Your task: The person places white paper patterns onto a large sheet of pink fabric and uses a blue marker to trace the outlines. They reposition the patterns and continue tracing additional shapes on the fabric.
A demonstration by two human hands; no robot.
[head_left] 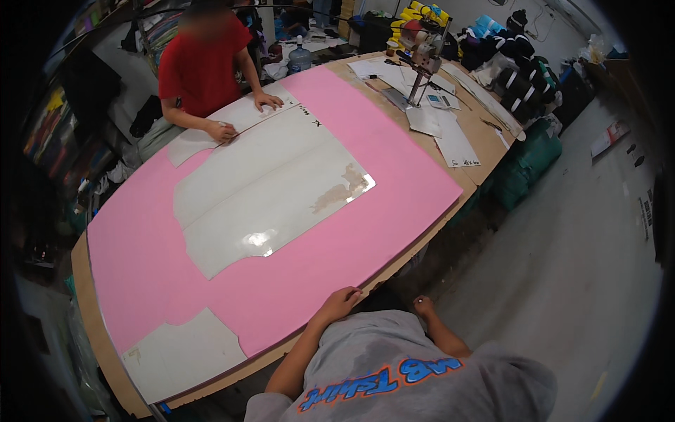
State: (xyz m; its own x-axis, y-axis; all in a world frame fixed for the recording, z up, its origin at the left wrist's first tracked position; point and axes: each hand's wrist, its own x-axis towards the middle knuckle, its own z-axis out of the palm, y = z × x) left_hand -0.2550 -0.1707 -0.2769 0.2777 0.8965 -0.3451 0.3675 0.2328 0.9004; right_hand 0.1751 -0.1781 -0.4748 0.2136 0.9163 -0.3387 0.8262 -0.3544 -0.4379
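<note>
My left hand (340, 305) rests at the near edge of a table, on the border of a pink fabric sheet (302, 309). Its fingers lie stretched along that edge and hold nothing I can see. Off the table, beside my grey shirt, my right hand (425, 307) hangs with curled fingers. A small pale spot shows at them; I cannot tell what it is. On the fabric lie a large white pattern piece (267, 186) with a brown stain, and a smaller white pattern piece (186, 355) at the near left corner.
Across the table, a person in a red shirt (204, 67) leans over another white pattern piece (186, 148), one hand flat, the other pinching something slim. An upright cutting machine (424, 60), loose paper patterns (457, 141) and a calculator (439, 101) occupy the far right end. Green sacks (531, 158) stand beyond.
</note>
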